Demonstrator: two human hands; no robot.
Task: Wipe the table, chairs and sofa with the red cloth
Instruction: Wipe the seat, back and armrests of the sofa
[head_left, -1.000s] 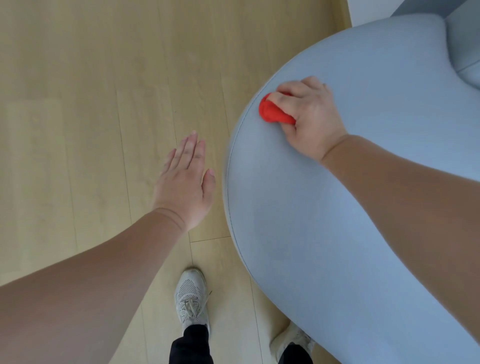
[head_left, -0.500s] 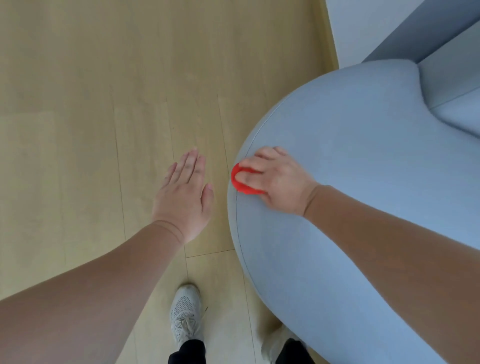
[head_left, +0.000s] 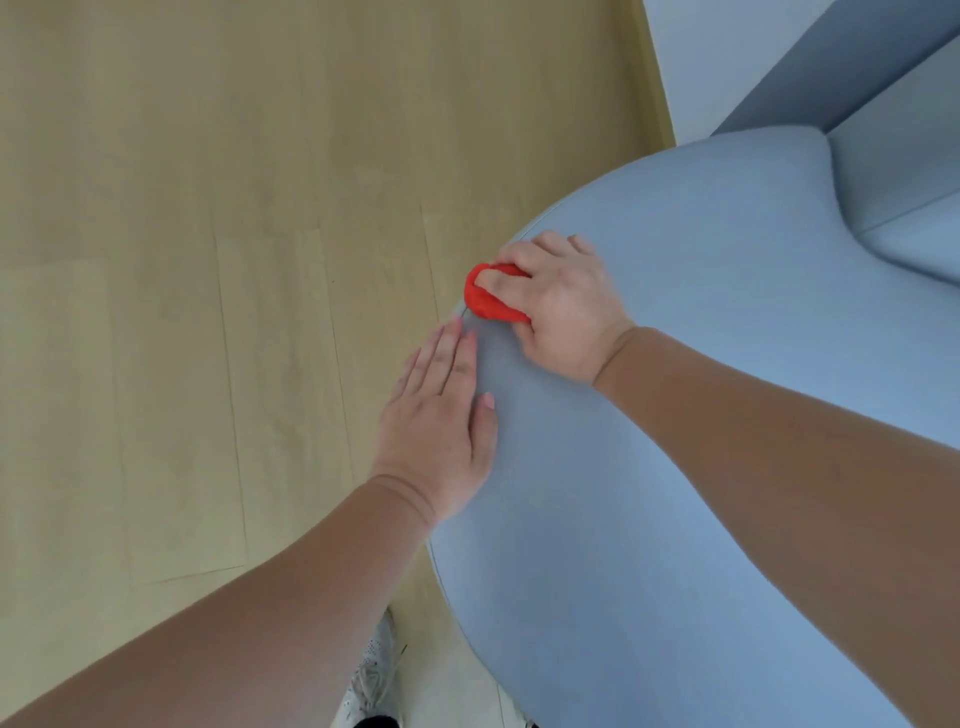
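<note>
A rounded light-blue sofa (head_left: 701, 493) fills the right half of the view. My right hand (head_left: 558, 306) grips the bunched red cloth (head_left: 485, 301) and presses it against the sofa's left edge. Most of the cloth is hidden under my fingers. Just below it, my left hand (head_left: 441, 415) lies with straight fingers over the same rounded edge, its thumb on the fabric.
Pale wooden floor (head_left: 208, 260) covers the left side. A white wall (head_left: 727, 57) and the sofa's darker back (head_left: 857, 67) stand at the top right. My white shoe (head_left: 371, 680) shows at the bottom, close to the sofa's base.
My left hand has moved right from over the floor onto the sofa's edge. The right hand keeps hold of the cloth at the sofa's left edge, after sliding down that edge earlier.
</note>
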